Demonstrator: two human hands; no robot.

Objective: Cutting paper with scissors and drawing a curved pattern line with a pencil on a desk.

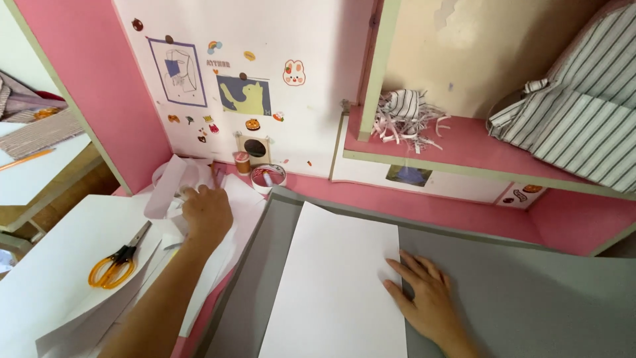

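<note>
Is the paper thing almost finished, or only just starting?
It looks only just started. Done: a white sheet lies flat on the grey mat. In hand: the right hand presses the sheet's edge, while the left hand reaches into the loose paper pile by the wall. Left: the sheet shows no cuts or folds, and the orange scissors lie untouched.

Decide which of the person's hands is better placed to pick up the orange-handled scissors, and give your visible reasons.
Left, probably. The left hand rests on the loose paper pile, on the same side as the scissors. The right hand lies flat on the white sheet, across the grey mat.
</note>
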